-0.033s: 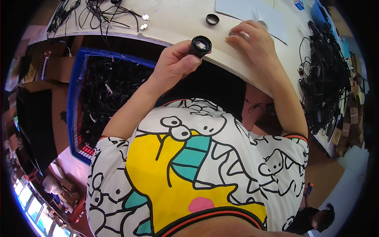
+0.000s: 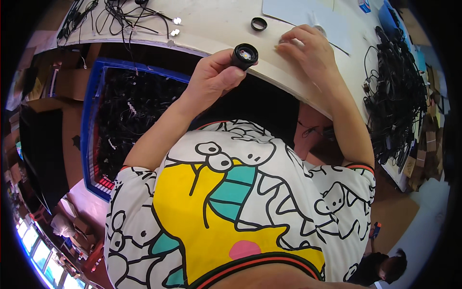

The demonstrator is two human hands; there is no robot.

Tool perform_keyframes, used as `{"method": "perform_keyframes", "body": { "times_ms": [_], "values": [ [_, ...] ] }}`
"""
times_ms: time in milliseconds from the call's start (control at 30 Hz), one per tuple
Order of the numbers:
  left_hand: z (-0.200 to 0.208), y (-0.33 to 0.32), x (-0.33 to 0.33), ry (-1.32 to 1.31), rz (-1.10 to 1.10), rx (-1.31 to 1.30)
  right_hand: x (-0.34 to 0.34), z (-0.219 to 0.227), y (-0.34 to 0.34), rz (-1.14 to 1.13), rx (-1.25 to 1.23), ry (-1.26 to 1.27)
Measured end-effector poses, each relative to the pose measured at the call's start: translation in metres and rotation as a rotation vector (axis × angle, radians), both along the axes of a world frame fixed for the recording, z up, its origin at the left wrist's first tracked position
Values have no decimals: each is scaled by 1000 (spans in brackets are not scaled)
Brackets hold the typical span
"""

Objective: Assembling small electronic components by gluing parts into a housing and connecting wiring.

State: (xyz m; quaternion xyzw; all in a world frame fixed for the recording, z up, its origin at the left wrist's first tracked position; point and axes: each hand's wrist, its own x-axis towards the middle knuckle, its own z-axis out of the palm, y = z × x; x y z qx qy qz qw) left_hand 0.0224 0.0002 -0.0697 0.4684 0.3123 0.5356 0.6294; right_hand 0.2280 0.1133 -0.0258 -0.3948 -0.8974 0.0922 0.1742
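My left hand is closed round a short black cylindrical lamp housing, just off the table's front edge. Its round end faces up and shows a small yellow-and-white LED board with a touch of red inside. On the white table, my right hand rests with curled fingers and the thumb bent toward them. Something pale or clear shows between them, too small to name. A black ring lies on the table, left of and beyond the right hand. Partly behind that hand's fingers stands a white object with a narrow tip.
Black cables with small white boards lie at the far left of the table. A heap of black cables sits at the right. Below the table at left is a blue-rimmed crate of dark parts. Another person is at lower right.
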Motion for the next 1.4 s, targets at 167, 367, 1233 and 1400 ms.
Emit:
{"method": "perform_keyframes", "body": {
  "times_ms": [167,367,1233,1400],
  "values": [
    [-5,1,5,35,39,23,-19,39,-25,269,-266,417],
    [-2,6,10,35,18,69,-29,43,-34,330,-475,498],
    [-1,-3,-18,-27,52,-66,-55,3,12,73,-429,333],
    [-3,1,-17,-44,35,-45,-42,0,-4,71,-213,239]
  ]
}}
